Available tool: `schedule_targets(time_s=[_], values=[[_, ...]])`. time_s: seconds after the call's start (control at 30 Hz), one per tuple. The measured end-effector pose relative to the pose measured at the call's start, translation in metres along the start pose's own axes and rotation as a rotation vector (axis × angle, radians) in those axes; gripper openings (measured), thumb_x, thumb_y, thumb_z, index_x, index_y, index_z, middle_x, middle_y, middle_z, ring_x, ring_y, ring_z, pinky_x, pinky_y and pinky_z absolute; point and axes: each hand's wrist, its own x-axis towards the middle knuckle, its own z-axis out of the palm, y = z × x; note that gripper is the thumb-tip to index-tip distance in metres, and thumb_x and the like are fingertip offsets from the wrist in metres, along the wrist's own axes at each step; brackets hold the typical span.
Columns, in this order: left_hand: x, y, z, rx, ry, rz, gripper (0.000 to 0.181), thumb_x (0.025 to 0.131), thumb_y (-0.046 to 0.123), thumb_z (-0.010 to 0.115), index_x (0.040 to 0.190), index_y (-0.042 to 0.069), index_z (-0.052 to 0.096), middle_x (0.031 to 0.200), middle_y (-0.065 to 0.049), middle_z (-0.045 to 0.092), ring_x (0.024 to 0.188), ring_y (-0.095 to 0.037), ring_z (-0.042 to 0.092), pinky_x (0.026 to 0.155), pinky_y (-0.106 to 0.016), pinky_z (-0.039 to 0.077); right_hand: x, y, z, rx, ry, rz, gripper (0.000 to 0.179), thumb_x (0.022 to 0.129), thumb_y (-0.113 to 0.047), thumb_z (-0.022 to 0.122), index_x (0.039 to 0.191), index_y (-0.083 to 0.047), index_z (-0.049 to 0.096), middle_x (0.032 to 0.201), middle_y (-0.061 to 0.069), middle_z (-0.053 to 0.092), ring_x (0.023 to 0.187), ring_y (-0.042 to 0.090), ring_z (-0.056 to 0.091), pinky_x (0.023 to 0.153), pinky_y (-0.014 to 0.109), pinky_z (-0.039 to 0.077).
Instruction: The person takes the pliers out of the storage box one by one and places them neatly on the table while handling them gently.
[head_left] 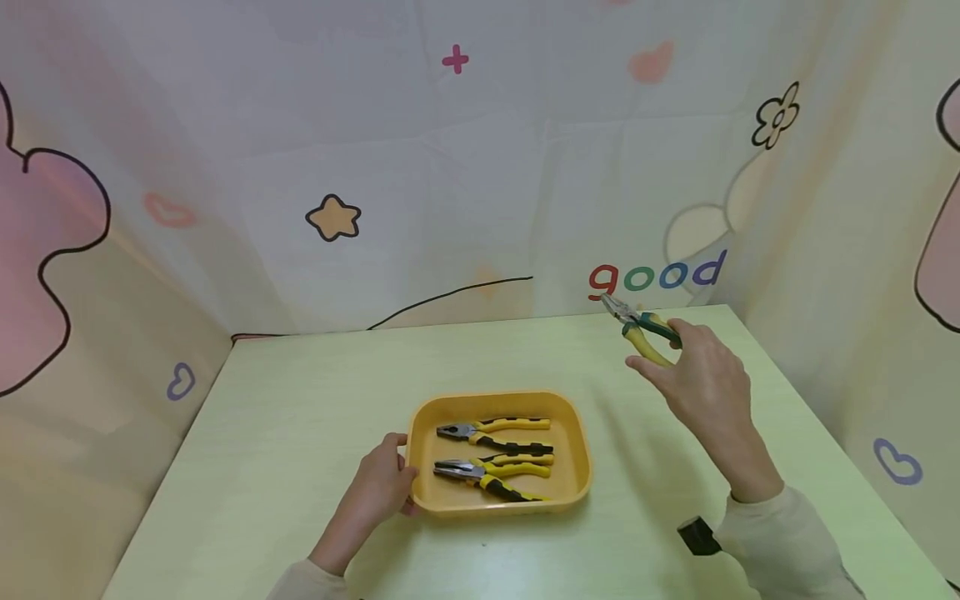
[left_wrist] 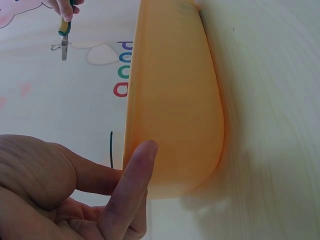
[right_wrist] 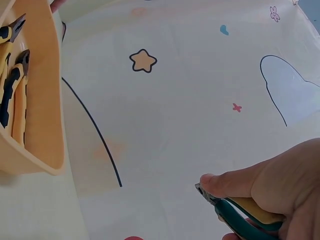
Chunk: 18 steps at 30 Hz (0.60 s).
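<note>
My left hand [head_left: 378,479] grips the left end of a yellow-orange plastic tray [head_left: 573,458]. In the left wrist view, thumb and fingers pinch the rim of the tray [left_wrist: 175,100]. Inside it lie combination pliers [head_left: 461,431] and, nearer me, long-nose pliers [head_left: 465,471], with yellow-and-black handles pointing right. My right hand [head_left: 708,379] holds green-and-yellow pliers [head_left: 636,320] raised over the back right of the table, metal nose pointing up and left. In the right wrist view, the thumb lies along the pliers [right_wrist: 240,217] near the head.
The pale wooden table [head_left: 315,392] backs onto a printed curtain [head_left: 420,167] with hearts, a star and the word "good". More curtain hangs at both sides. A small black block-like piece [head_left: 699,536] shows beside the right sleeve [head_left: 787,542].
</note>
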Motion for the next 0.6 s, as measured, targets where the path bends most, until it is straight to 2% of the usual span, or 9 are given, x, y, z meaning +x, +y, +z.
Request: schedule_targets(time_s=[0.13, 0.37, 0.6], values=[[0.001, 0.0, 0.0, 0.003, 0.003, -0.007, 0.051, 0.099, -0.007, 0.056, 0.145, -0.015, 0.037, 0.092, -0.015, 0.057, 0.052, -0.019, 0.066, 0.052, -0.036, 0.062, 0.0, 0.008, -0.001, 0.004, 0.019, 0.008, 0.072, 0.085, -0.036, 0.084, 0.133, 0.01, 0.057, 0.115, 0.031, 0.063, 0.091, 0.045, 0.061, 0.063, 0.052, 0.052], [0.0, 0.0, 0.001, 0.0, 0.004, -0.02, 0.051, 0.099, -0.007, 0.057, 0.145, -0.015, 0.037, 0.093, -0.015, 0.056, 0.052, -0.019, 0.065, 0.051, -0.036, 0.062, 0.0, 0.019, -0.004, -0.004, 0.026, 0.031, 0.072, 0.086, -0.036, 0.083, 0.133, 0.011, 0.056, 0.113, 0.031, 0.063, 0.088, 0.044, 0.061, 0.059, 0.048, 0.05], [0.001, 0.0, 0.001, -0.013, 0.004, -0.01, 0.051, 0.098, -0.008, 0.057, 0.144, -0.015, 0.038, 0.091, -0.015, 0.056, 0.052, -0.019, 0.065, 0.051, -0.037, 0.062, 0.001, 0.036, -0.006, -0.009, 0.071, 0.036, 0.07, 0.085, -0.036, 0.084, 0.129, 0.013, 0.059, 0.111, 0.032, 0.064, 0.089, 0.046, 0.062, 0.057, 0.048, 0.049]])
